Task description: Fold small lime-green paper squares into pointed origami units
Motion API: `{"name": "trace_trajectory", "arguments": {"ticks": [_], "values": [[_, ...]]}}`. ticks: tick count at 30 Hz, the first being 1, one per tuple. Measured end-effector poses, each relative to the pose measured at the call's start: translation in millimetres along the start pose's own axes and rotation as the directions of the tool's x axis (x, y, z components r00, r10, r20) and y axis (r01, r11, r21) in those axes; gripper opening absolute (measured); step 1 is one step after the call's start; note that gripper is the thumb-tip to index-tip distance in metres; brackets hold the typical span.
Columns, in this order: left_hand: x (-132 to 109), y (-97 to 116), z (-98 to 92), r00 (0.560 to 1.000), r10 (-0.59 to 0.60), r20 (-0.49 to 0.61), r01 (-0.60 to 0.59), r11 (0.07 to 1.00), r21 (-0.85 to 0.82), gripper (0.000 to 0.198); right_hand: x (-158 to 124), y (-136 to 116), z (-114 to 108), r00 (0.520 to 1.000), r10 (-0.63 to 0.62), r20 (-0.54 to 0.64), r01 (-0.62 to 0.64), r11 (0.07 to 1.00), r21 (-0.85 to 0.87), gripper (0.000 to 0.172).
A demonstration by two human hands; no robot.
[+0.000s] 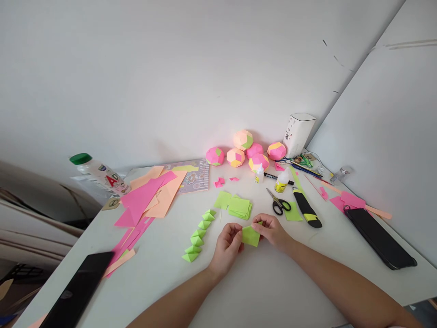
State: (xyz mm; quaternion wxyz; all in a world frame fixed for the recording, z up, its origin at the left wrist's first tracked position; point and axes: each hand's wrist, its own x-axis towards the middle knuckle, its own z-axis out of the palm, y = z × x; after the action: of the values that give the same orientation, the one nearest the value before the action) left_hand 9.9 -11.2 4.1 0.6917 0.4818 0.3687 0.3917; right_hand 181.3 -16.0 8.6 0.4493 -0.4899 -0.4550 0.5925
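A small green paper piece (251, 236) is held up between my two hands above the white table. My left hand (228, 244) pinches its left edge, and my right hand (272, 230) pinches its upper right corner. Just beyond my hands lies a stack of green paper squares (240, 207). To the left, several folded green paper units (197, 240) form a slanting row. A loose green sheet (294, 212) rests on the right, beside black-handled scissors (280, 206) and a black and yellow utility knife (307, 210).
Several paper balls (235, 157) stand against the wall, near glue bottles (282, 181) and a white container (299, 133). Pink and peach sheets (146, 193), a drink bottle (99, 174) and a dark tablet-like object (80, 287) are at left. A black case (380, 238) lies at right.
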Motion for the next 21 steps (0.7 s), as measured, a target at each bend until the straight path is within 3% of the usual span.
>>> {"name": "trace_trajectory", "arguments": {"ticks": [6,13,21], "values": [[1.2,-3.3,-0.6,0.999,-0.010,0.053,0.004,0.995,0.102,0.028,0.5,4.4,-1.2,0.998,-0.020,0.056,0.021,1.000,-0.011,0.023],[1.5,-5.0,-1.4,0.999,-0.015,0.044,0.007,0.984,0.179,0.026,-3.0,7.4,-0.2,0.985,-0.080,0.151,0.110,0.974,-0.198,0.013],[-0.4,-2.8,-2.1,0.999,0.012,0.030,-0.019,0.968,0.252,0.022,-4.5,4.5,2.3,0.984,-0.109,0.144,0.142,0.959,-0.244,0.006]]}}
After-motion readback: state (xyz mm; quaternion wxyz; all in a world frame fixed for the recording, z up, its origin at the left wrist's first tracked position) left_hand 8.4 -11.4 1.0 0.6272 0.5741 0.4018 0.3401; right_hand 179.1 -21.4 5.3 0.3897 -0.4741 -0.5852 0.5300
